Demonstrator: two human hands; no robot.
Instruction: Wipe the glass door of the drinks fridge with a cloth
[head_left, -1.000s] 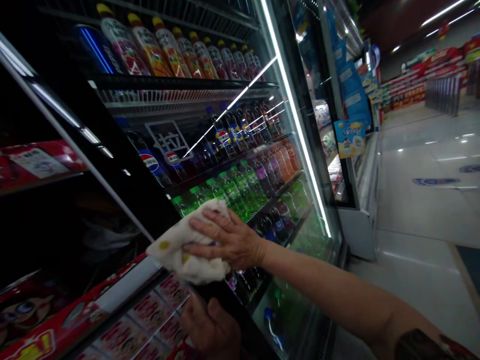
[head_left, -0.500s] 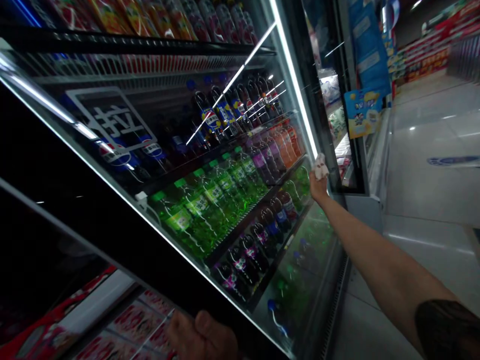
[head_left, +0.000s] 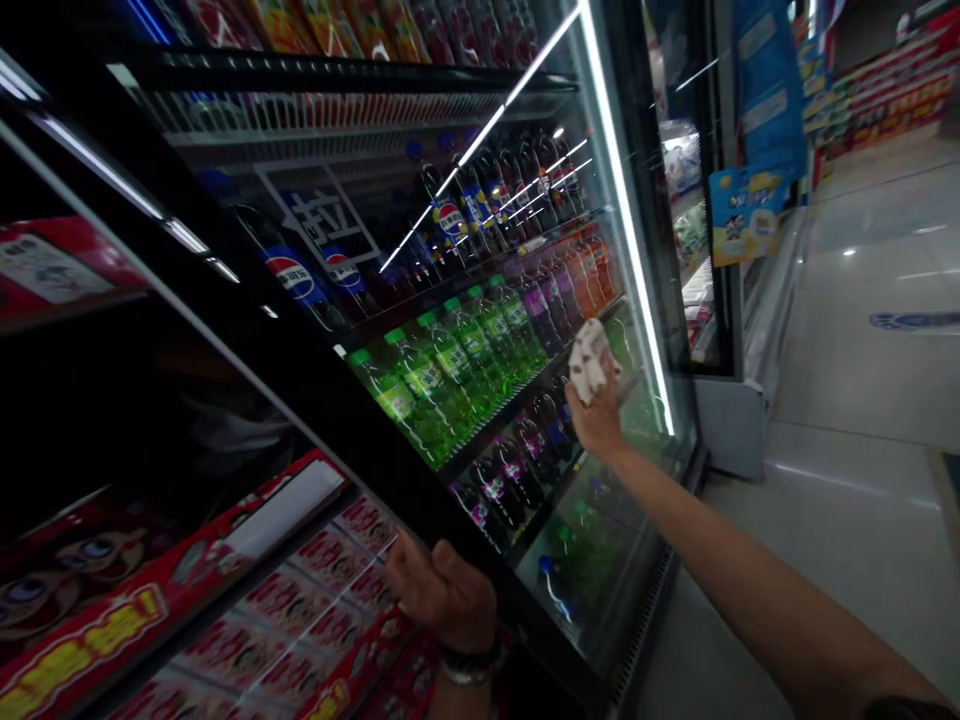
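My right hand (head_left: 598, 425) holds a crumpled white cloth with dark spots (head_left: 591, 362) against the glass door (head_left: 517, 375) of a drinks cooler. The right arm reaches in from the lower right. Beneath the cloth, the part of the glass it covers is hidden. My left hand (head_left: 446, 592), with a dark band and a bracelet at the wrist, has its fingers curled at the edge of the black door frame (head_left: 360, 455). Green-drink bottles (head_left: 450, 350), cola bottles (head_left: 457, 215) and dark bottles (head_left: 510, 470) stand on shelves behind the glass.
Red packaged boxes (head_left: 330, 570) fill a display at the lower left, close to my left hand. Another cooler (head_left: 697, 250) stands to the right, with a blue snack bag (head_left: 746, 220) hanging there. The tiled floor (head_left: 847, 380) runs along the right side.
My right hand with the cloth has moved left and slightly down across the glass, away from the lit right edge. The view has shifted, so my left hand appears higher and farther right.
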